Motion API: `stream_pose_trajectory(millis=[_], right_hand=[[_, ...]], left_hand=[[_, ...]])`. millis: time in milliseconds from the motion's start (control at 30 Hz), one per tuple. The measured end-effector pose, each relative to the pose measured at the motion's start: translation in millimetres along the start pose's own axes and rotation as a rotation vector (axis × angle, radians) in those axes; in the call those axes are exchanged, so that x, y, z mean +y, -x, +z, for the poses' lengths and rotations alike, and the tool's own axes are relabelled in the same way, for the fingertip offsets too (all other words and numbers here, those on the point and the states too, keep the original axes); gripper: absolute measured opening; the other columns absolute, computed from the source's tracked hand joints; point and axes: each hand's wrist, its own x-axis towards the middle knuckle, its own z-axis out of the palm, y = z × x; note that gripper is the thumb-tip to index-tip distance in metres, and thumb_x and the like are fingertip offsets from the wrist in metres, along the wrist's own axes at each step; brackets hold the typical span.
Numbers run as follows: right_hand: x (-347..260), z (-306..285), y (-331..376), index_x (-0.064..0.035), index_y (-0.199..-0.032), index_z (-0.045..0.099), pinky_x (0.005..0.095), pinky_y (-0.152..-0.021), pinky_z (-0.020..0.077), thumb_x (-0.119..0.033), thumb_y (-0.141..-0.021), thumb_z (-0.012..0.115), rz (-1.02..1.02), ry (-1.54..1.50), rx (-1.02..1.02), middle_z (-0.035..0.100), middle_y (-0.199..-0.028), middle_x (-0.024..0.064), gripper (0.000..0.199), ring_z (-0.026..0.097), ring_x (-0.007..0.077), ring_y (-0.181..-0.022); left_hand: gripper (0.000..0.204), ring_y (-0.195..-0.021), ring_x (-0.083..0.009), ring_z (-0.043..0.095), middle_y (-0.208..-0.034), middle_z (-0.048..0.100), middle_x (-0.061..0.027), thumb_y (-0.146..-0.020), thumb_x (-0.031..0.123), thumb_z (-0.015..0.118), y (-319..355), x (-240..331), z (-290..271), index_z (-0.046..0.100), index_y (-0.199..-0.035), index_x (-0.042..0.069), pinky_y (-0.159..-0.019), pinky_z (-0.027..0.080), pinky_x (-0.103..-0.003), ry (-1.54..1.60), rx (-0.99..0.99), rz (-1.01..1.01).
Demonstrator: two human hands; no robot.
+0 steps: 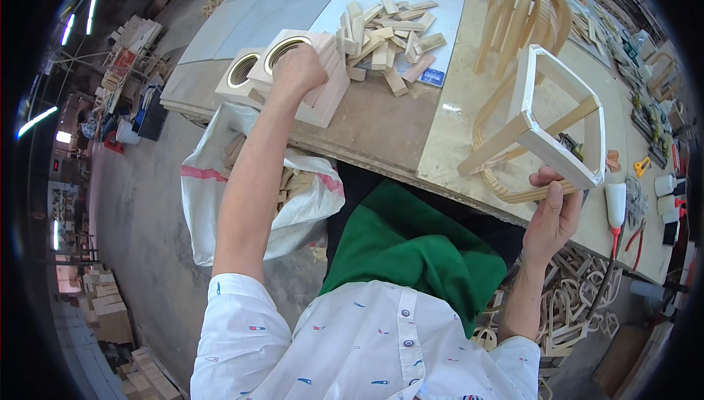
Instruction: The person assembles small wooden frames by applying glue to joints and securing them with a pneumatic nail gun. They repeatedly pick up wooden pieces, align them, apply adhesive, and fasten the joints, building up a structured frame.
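Over a pale wooden block with a round, ring-lined opening (326,107), my left hand (299,70) is closed, its fingertips hidden at the opening. A second such block (233,86) stands beside it on the left. My right hand (551,220) grips the near lower corner of a wooden frame (524,99), thumb on the near side. That frame is tilted on the bench, with straight bars, a curved lower hoop (488,180) and a white-faced rim.
Small wooden offcuts (389,37) are heaped on a white board behind the blocks. Curved wooden frames (521,11) stand at the back right. A white bottle (616,202), red-handled pliers (636,242) and a yellow tool (642,167) lie rightward. A white sack (205,209) holds wood pieces below the bench edge.
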Motion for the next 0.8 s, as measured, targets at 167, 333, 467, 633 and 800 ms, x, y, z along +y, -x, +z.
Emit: stream_pose_trajectory(millis=[167,333,467,633,800], right_hand=[[0.6,-2.5,0.5,0.0019,-0.112,0.054,0.0300,-0.085,0.0472,-0.016,-0.100,0.049,0.005,0.022,0.001,0.063,-0.100,0.0084,0.022,0.060,0.0139,-0.088],[0.8,-4.3,-0.9,0.0019,-0.113,0.055,0.0292,-0.085,0.0473,-0.017,-0.100,0.050,0.013,0.042,-0.019,0.064,-0.100,0.0079,0.023,0.060,0.0132,-0.089],[-1.6,-1.5,-0.6,0.0019,-0.113,0.055,0.0290,-0.084,0.0475,-0.017,-0.100,0.050,0.014,0.048,-0.022,0.064,-0.100,0.0076,0.023,0.060,0.0131,-0.089],[-6.8,3.7,-1.0,0.0023,-0.112,0.055,0.0292,-0.084,0.0477,-0.014,-0.099,0.050,0.019,0.062,-0.020,0.064,-0.098,0.0077,0.021,0.061,0.0136,-0.089],[-3.8,-1.9,-5.2,0.0016,-0.106,0.057,0.0271,-0.085,0.0461,-0.008,-0.097,0.051,0.095,0.037,0.045,0.065,-0.098,0.0068,0.015,0.061,0.0129,-0.091]], left_hand=[[0.048,-0.094,-0.0339,0.066,-0.097,0.068,-0.0229,-0.067,0.028,0.078,1.4,-0.6,0.5,0.066,-0.098,-0.006,-0.083,0.051,-0.040,0.007,0.046,0.030],[0.042,-0.091,-0.0343,0.066,-0.093,0.069,-0.0218,-0.073,0.033,0.074,13.6,-12.3,-17.7,0.068,-0.093,-0.003,-0.082,0.051,-0.041,0.099,0.191,0.080],[0.034,-0.090,-0.0340,0.066,-0.093,0.069,-0.0202,-0.076,0.030,0.070,19.7,-24.5,-22.6,0.069,-0.096,0.002,-0.081,0.051,-0.042,0.187,0.223,0.158],[0.031,-0.091,-0.0336,0.066,-0.095,0.069,-0.0186,-0.079,0.026,0.065,20.1,-27.9,-29.1,0.070,-0.103,0.006,-0.081,0.051,-0.041,0.100,0.244,0.133],[0.031,-0.089,-0.0244,0.067,-0.095,0.070,-0.0156,-0.085,0.021,0.061,33.1,-11.1,-74.8,0.068,-0.111,0.006,-0.081,0.050,-0.034,0.488,0.324,0.309]])
